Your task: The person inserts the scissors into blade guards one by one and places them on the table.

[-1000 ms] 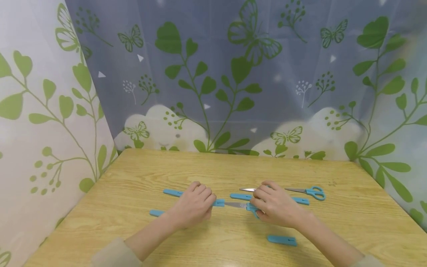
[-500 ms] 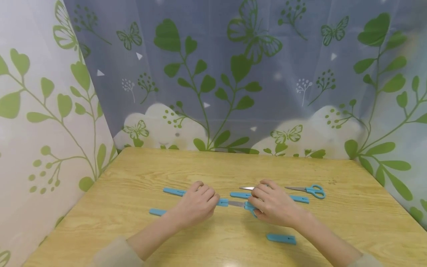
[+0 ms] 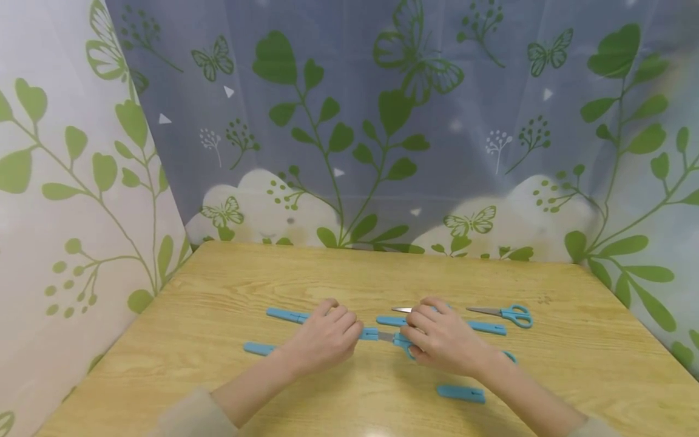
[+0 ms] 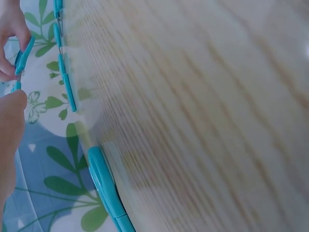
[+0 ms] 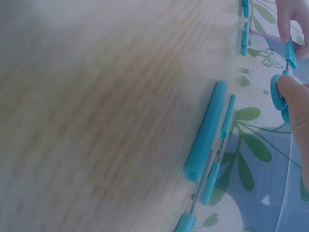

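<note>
Head view, hands [image 3: 329,334] [image 3: 443,338] holding scissors [image 3: 397,340], sheath [image 3: 369,334]

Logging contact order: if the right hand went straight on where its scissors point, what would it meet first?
Probably the blue sheath in the left hand; the scissors appear to reach partly inside it, though how deep is hidden.

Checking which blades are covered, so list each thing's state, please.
Left hand: gripping held sheath
Right hand: gripping held scissors
Held scissors: blades partly sheathed
Held sheath: partly over blades
Right scissors: closed, unsheathed
Scissors behind right hand: blade bare, partly hidden
Front sheath: lying, nothing protruding
Upper left piece: partly hidden
Lower left piece: partly hidden
Blue ends past right hand: rest hidden
Blue loop: mostly hidden
</note>
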`<control>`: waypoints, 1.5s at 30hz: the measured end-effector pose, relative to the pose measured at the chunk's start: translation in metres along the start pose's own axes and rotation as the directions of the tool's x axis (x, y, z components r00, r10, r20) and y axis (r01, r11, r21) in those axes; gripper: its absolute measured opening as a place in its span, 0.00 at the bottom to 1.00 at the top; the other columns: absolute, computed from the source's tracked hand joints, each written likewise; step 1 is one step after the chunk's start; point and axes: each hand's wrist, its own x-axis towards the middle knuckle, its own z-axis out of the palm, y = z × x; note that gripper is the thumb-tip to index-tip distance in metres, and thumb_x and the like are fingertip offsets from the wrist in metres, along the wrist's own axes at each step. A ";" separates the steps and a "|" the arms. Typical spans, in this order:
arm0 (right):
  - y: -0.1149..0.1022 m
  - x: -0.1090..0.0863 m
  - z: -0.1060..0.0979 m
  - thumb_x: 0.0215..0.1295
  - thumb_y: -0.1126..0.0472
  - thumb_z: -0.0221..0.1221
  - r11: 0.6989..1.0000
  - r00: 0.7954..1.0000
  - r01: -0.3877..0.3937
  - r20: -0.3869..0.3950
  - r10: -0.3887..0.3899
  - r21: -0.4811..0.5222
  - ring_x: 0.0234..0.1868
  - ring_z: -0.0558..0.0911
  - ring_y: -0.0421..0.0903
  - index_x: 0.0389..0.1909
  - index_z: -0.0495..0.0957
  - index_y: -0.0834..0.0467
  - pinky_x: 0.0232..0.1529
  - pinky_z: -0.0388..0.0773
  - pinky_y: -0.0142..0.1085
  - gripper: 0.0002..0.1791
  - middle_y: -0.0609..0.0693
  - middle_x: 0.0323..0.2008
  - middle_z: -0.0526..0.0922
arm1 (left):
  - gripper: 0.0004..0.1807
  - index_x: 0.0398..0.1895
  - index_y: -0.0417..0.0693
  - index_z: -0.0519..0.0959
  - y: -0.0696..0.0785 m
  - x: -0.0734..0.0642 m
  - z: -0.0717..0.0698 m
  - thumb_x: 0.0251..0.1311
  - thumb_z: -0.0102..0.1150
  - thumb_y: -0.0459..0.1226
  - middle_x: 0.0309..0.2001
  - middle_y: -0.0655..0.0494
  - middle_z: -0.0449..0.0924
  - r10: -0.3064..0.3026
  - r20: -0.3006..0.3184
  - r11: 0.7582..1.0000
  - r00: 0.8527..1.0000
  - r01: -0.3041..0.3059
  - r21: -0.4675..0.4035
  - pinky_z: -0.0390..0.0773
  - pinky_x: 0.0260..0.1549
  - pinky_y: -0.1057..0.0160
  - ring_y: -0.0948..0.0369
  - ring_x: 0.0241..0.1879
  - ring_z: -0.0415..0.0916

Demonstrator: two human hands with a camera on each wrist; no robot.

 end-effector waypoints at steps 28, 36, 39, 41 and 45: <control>-0.002 -0.005 0.004 0.53 0.62 0.53 0.997 1.000 -0.027 0.007 0.027 0.070 0.35 0.76 0.45 0.31 0.78 0.56 0.46 0.72 0.43 0.07 0.47 0.32 0.77 | 0.23 0.36 0.48 0.78 0.005 -0.001 0.006 0.69 0.25 0.32 0.32 0.59 0.77 0.007 0.099 0.999 0.995 -0.004 -0.032 0.74 0.44 0.61 0.62 0.35 0.74; -0.001 -0.004 0.002 0.38 0.63 0.65 0.997 0.999 -0.031 -0.009 0.032 0.076 0.34 0.76 0.44 0.31 0.78 0.55 0.45 0.72 0.42 0.13 0.46 0.31 0.77 | 0.22 0.37 0.48 0.78 0.006 0.000 0.006 0.69 0.26 0.32 0.34 0.59 0.77 0.018 0.119 0.999 0.993 -0.013 -0.044 0.73 0.44 0.61 0.61 0.36 0.74; 0.000 -0.005 0.001 0.38 0.63 0.66 0.997 0.999 -0.034 -0.008 0.034 0.075 0.34 0.76 0.44 0.30 0.78 0.55 0.44 0.72 0.42 0.13 0.46 0.31 0.77 | 0.19 0.38 0.47 0.78 0.006 0.002 0.006 0.68 0.30 0.32 0.34 0.58 0.77 0.020 0.124 0.999 0.992 -0.014 -0.051 0.73 0.45 0.61 0.61 0.36 0.74; 0.001 -0.005 0.001 0.39 0.63 0.66 0.997 0.999 -0.036 -0.004 0.037 0.071 0.34 0.76 0.44 0.30 0.79 0.55 0.45 0.73 0.41 0.12 0.46 0.31 0.77 | 0.18 0.39 0.47 0.78 0.005 0.003 0.005 0.67 0.33 0.32 0.35 0.58 0.77 0.016 0.125 0.998 0.992 -0.008 -0.063 0.73 0.45 0.61 0.61 0.37 0.74; 0.003 -0.005 0.000 0.39 0.64 0.66 0.997 0.999 -0.033 -0.005 0.034 0.066 0.33 0.76 0.45 0.30 0.79 0.56 0.45 0.73 0.41 0.12 0.47 0.30 0.77 | 0.18 0.38 0.46 0.78 0.004 0.005 0.006 0.68 0.32 0.32 0.34 0.57 0.77 0.009 0.124 0.997 0.992 0.001 -0.079 0.73 0.45 0.61 0.60 0.37 0.74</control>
